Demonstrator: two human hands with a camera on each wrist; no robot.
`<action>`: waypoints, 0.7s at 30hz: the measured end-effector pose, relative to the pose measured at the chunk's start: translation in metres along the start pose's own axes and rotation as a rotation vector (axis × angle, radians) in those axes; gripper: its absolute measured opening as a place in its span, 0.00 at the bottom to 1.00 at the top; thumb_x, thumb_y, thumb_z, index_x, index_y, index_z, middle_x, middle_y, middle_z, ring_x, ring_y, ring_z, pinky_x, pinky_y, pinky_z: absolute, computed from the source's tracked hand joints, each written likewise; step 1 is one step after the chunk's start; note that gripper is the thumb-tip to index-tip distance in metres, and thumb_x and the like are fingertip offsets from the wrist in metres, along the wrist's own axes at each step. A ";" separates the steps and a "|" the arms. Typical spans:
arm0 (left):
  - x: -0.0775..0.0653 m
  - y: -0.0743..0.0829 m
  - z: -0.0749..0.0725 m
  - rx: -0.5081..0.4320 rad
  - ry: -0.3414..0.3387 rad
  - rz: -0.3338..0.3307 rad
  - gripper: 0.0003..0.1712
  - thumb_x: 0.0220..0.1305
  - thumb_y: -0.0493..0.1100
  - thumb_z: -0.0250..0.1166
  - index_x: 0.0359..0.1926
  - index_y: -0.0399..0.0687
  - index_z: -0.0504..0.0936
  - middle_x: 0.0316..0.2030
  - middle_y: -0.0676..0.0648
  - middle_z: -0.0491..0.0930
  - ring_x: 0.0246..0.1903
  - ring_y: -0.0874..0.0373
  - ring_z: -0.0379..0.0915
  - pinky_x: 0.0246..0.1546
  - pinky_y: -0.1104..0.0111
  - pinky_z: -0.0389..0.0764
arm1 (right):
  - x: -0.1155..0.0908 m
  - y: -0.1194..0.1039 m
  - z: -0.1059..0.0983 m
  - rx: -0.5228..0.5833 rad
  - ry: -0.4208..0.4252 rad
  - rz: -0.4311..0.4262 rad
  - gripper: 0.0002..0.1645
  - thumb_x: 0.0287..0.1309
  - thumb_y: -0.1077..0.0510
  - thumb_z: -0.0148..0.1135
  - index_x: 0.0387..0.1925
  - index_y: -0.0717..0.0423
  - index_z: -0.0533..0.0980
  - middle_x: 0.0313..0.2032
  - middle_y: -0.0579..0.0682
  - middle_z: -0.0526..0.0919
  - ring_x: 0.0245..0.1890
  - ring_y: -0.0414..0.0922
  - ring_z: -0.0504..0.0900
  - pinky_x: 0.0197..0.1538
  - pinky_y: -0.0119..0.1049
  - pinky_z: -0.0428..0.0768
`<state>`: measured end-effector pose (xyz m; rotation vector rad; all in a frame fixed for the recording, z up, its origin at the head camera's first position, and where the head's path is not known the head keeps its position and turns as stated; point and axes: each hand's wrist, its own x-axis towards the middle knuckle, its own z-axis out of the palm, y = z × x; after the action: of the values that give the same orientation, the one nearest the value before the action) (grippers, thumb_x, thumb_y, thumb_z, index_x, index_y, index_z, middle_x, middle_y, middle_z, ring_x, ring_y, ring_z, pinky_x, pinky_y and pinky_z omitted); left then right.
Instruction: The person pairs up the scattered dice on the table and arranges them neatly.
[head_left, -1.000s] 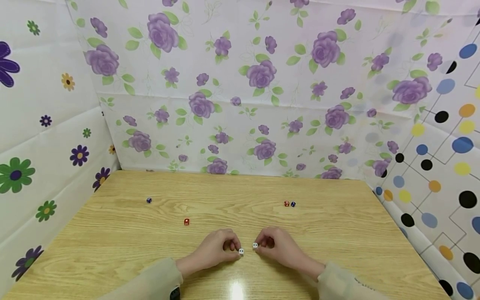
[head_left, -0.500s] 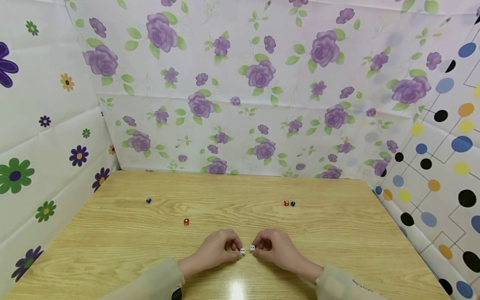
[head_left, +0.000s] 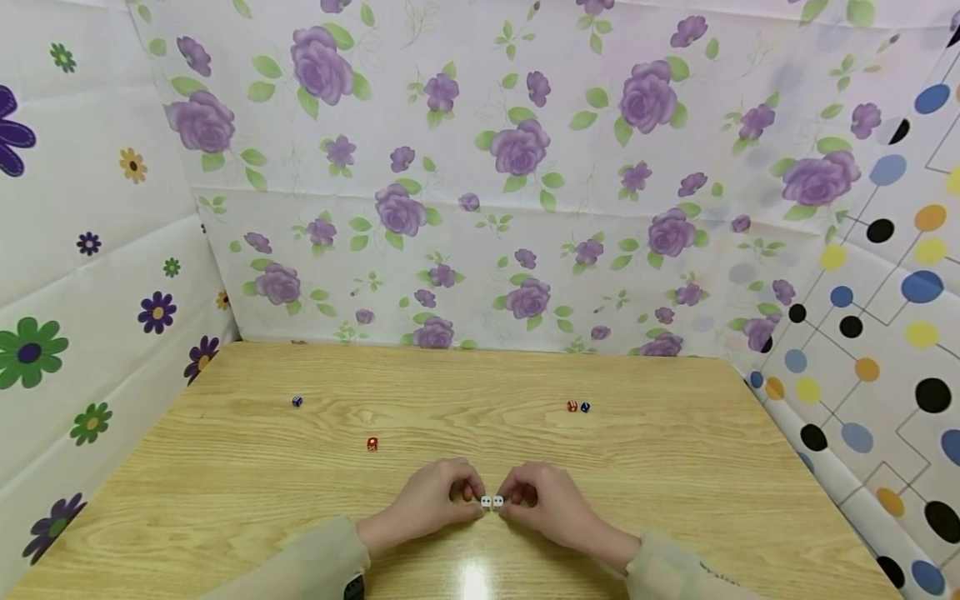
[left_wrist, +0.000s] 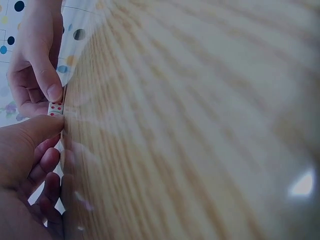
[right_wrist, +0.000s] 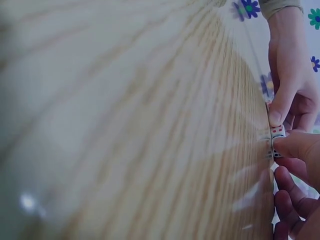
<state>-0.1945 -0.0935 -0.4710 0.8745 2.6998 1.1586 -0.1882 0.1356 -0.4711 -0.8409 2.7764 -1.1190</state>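
To the right of the lone red die [head_left: 372, 444], and nearer than it, the left hand [head_left: 432, 500] pinches the left white die [head_left: 486, 502], while the right hand [head_left: 553, 504] pinches the right white die [head_left: 498, 502] just beside it. Both are held low, at about the level of the counter [head_left: 247, 467]. Each grip comes from the outer end, presumably to leave the facing sides bare and easy to line up (whether those sides touch, the head view does not settle). Farther than the lone red die, to its left, sits a blue die [head_left: 297, 401]; well to its right and also farther are another red die [head_left: 572, 406] and another blue die [head_left: 586, 407], close together, perhaps set back to give the hands room. Each white die is a cube, so neither has a long axis or points anywhere; the pair makes a short row running left to right, level, two dots facing up on each.
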 end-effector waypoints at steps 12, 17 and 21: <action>0.000 0.001 -0.001 -0.002 0.002 0.007 0.07 0.54 0.44 0.75 0.31 0.54 0.84 0.28 0.55 0.79 0.25 0.68 0.67 0.28 0.77 0.66 | -0.001 -0.003 0.001 -0.006 0.014 0.006 0.06 0.52 0.53 0.75 0.31 0.41 0.83 0.26 0.37 0.79 0.26 0.35 0.72 0.31 0.25 0.68; 0.000 0.001 -0.001 0.001 -0.001 0.001 0.07 0.54 0.44 0.75 0.31 0.54 0.84 0.28 0.55 0.78 0.25 0.69 0.66 0.28 0.77 0.66 | -0.001 -0.004 0.000 -0.007 0.015 0.005 0.06 0.52 0.52 0.74 0.31 0.41 0.83 0.27 0.39 0.79 0.26 0.35 0.71 0.32 0.25 0.68; 0.000 0.001 0.000 0.013 0.003 0.012 0.07 0.54 0.44 0.75 0.31 0.54 0.84 0.27 0.55 0.78 0.25 0.69 0.66 0.28 0.78 0.66 | -0.001 -0.004 0.000 0.000 0.019 -0.004 0.05 0.52 0.52 0.74 0.31 0.41 0.83 0.26 0.38 0.79 0.26 0.35 0.72 0.32 0.25 0.68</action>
<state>-0.1943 -0.0933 -0.4703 0.8931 2.7113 1.1476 -0.1853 0.1334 -0.4686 -0.8408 2.7915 -1.1331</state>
